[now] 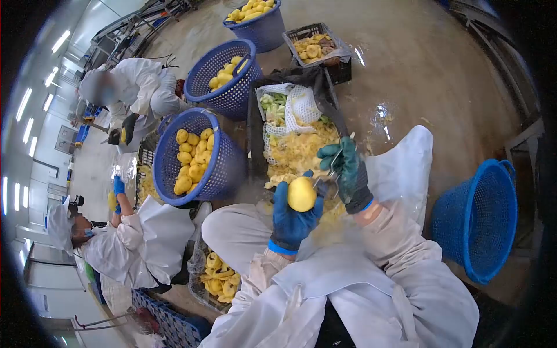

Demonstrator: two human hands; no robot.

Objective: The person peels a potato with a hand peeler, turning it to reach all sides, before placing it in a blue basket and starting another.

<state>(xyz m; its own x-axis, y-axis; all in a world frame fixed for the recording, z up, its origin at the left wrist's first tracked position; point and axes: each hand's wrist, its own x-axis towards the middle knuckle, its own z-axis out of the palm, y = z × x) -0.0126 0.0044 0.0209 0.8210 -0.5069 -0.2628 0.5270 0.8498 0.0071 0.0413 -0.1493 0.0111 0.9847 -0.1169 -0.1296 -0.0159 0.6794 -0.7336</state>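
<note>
My left hand [295, 217], in a blue glove, is closed round a smooth, rounded yellow fruit [301, 194] that looks peeled. My right hand [346, 171], in a green and dark glove, grips a thin metal peeler [322, 183], its head close to the fruit's right side. Both hands are over the near end of a black crate [255, 145]. Yellow peelings [299, 149] fill much of the crate, with white foam netting [301, 105] and green scraps at its far end. The peeler's handle is mostly hidden by my fingers.
Blue baskets of yellow fruit, the nearest a round basket [229, 165], stand left and ahead. A blue basket [473, 223] is at my right. Another crate [318, 49] holds scraps. Two co-workers in white, one with a blue-gloved hand [118, 187], work at left. The floor [418, 69] looks wet.
</note>
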